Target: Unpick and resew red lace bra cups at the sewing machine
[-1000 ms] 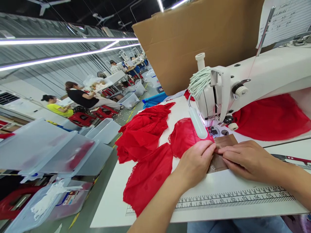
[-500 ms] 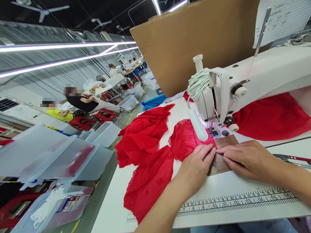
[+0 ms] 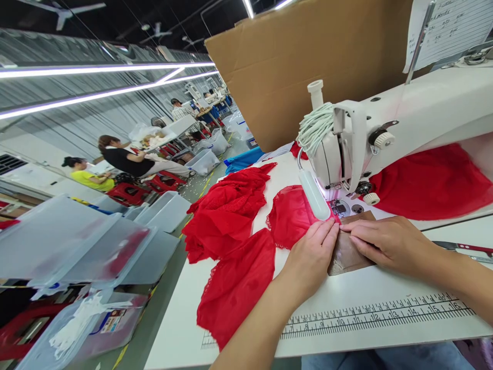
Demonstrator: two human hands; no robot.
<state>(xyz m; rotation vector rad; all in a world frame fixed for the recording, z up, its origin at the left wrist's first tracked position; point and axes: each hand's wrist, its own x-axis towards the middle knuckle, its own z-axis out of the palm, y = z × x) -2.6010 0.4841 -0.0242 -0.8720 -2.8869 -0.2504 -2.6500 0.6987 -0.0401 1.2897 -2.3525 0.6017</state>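
Note:
My left hand (image 3: pixel 308 257) lies flat with fingers stretched out on a red lace piece (image 3: pixel 288 213) right in front of the sewing machine's (image 3: pixel 385 128) needle area. My right hand (image 3: pixel 385 241) presses flat on a brown patch (image 3: pixel 344 254) on the table, fingertips meeting those of the left hand. Both hands hold the fabric down just below the presser foot (image 3: pixel 341 208). More red lace (image 3: pixel 227 208) is heaped to the left, and another red piece (image 3: pixel 234 288) hangs toward the table's left edge.
A printed ruler (image 3: pixel 377 313) runs along the white table's front. Red fabric (image 3: pixel 431 180) lies behind the machine arm. Scissors (image 3: pixel 466 249) rest at the right. A cardboard screen (image 3: pixel 308 61) stands behind. Clear plastic bins (image 3: pixel 77 246) sit left; other people (image 3: pixel 127 159) work farther back.
Both hands have slid slightly forward toward the needle with the fabric. The view has shifted a little.

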